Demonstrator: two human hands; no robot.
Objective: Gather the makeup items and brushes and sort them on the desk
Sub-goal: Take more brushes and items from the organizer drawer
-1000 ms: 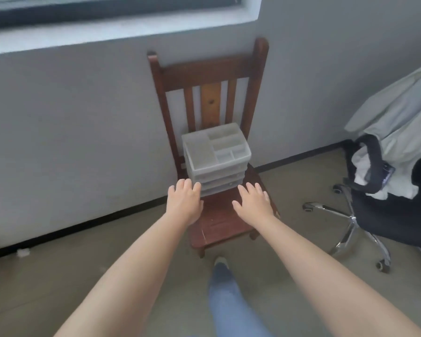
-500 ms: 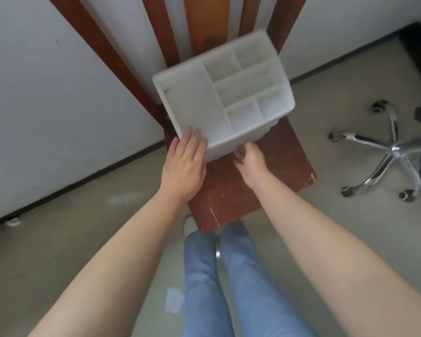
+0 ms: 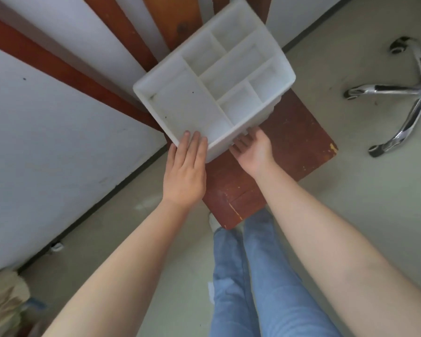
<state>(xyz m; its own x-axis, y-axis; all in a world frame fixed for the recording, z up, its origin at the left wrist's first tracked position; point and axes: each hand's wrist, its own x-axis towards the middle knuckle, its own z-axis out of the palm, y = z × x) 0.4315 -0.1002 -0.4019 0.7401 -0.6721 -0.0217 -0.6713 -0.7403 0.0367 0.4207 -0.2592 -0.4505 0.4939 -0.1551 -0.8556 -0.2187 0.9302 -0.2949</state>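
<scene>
Nearest the camera, two legs in blue jeans (image 3: 253,276) stand on the pale floor (image 3: 350,203), and both bare forearms reach forward from the lower corners of the view. At the lower left edge lies a crumpled brownish bag (image 3: 3,302), against the foot of the white wall (image 3: 46,142).

Just beyond the knees is the front corner of a red-brown wooden chair (image 3: 289,147), its seat scratched and chipped along the edge. The left hand (image 3: 185,171) lies flat, palm down, fingers together and stretched out, with the fingertips resting on the near rim of a white plastic organizer (image 3: 192,103) that stands on the seat. The right hand (image 3: 255,149) is at the organizer's near front face, lower than the rim, palm turned partly up with the fingers curled underneath or against that face; whether they actually grip it cannot be told, since the fingertips are hidden by the box.

The organizer sits at the back of the seat, touching or just in front of the chair's slatted back. Its top tray is divided into one large compartment on the left and several smaller ones on the right, and all of them look bare. Stacked drawer fronts show faintly below the tray on the right side.

Farther right, well apart from the chair, is the chrome star base of an office chair (image 3: 404,98) with castors.
</scene>
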